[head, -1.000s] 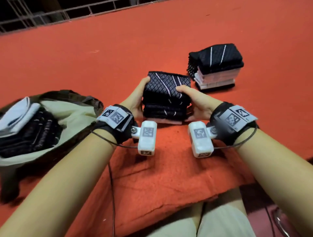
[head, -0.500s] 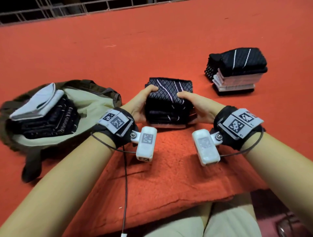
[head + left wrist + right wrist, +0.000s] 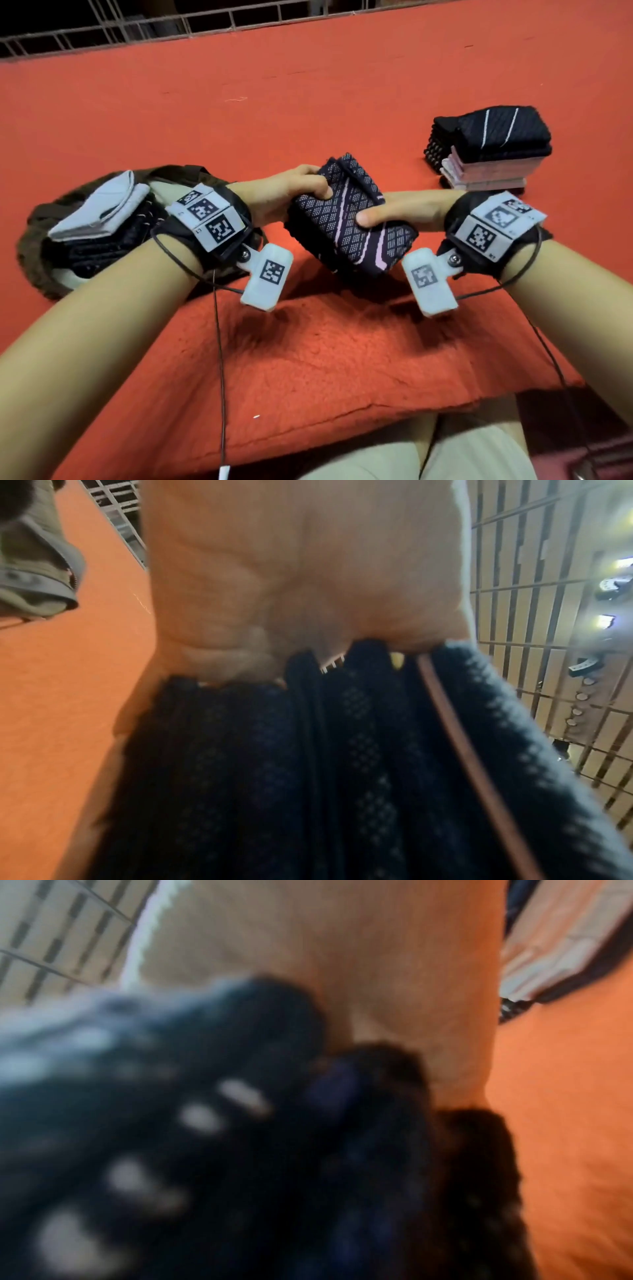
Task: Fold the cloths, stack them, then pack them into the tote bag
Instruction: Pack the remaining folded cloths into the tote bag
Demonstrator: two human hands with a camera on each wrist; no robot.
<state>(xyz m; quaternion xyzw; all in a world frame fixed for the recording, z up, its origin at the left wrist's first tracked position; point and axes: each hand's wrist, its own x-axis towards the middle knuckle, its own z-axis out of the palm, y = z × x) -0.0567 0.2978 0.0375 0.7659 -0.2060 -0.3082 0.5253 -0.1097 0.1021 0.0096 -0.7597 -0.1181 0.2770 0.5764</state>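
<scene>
The stack of folded dark cloths (image 3: 349, 222), patterned with pale diamonds and pink stripes, is lifted off the red surface (image 3: 308, 359) and tilted, held between both hands just above the near edge. The left hand (image 3: 284, 195) grips its left side, thumb curled over the top layer and fingers under; the left wrist view shows the palm (image 3: 301, 569) pressed against the layered edges (image 3: 308, 764). The right hand (image 3: 400, 214) clamps the right side, thumb on the top cloth; its wrist view is blurred, showing only dark fabric (image 3: 240, 1137) against the palm. To the left, just past the left wrist, the tote bag (image 3: 37, 246) lies open on the surface with dark folded cloths and a pale grey one (image 3: 102, 209) inside. Farther off to the right stands another stack of folded cloths (image 3: 489, 147), dark over pale layers. A metal railing (image 3: 205, 24) runs along the far edge
</scene>
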